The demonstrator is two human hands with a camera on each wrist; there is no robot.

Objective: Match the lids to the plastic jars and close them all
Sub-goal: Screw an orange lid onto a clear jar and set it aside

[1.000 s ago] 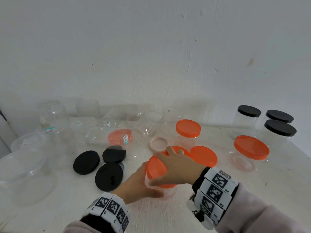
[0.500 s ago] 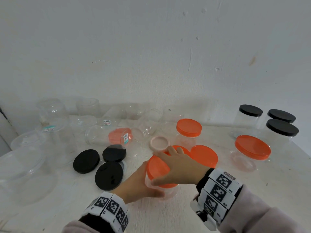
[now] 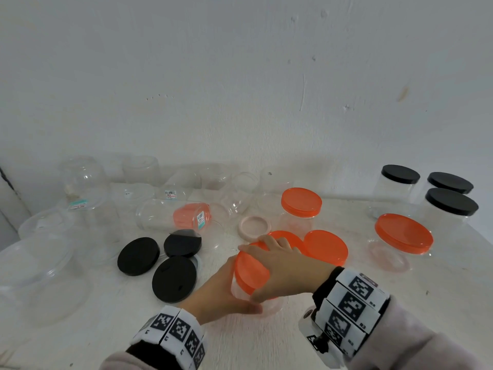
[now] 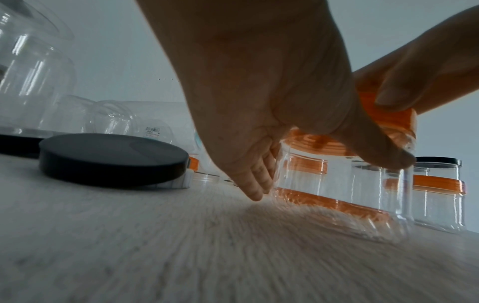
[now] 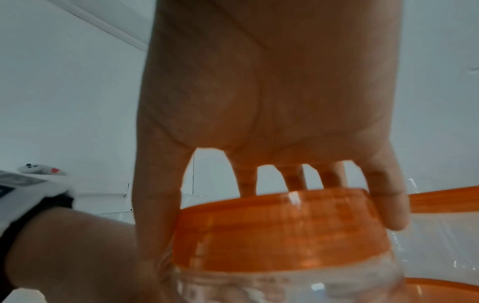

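A small clear jar (image 3: 241, 293) (image 4: 344, 196) stands on the white table near the front middle, tilted a little to the left. My left hand (image 3: 221, 295) (image 4: 259, 127) grips its body from the left. An orange lid (image 3: 252, 271) (image 5: 285, 229) sits on its mouth, and my right hand (image 3: 282, 268) (image 5: 272, 127) grips that lid from above, fingers spread over the rim. Loose orange lids (image 3: 326, 247) lie just behind it. Three loose black lids (image 3: 174, 279) lie to the left.
Open clear jars (image 3: 138, 174) crowd the back left, one lying on its side with an orange lid (image 3: 190, 216) inside. A pink lid (image 3: 254, 227) lies mid-table. Orange-lidded jars (image 3: 301, 204) (image 3: 404, 233) and three black-lidded jars (image 3: 450, 202) stand at the right.
Both hands stay on the jar and lid; the right hand has turned slightly on the lid. The view has shifted a little.
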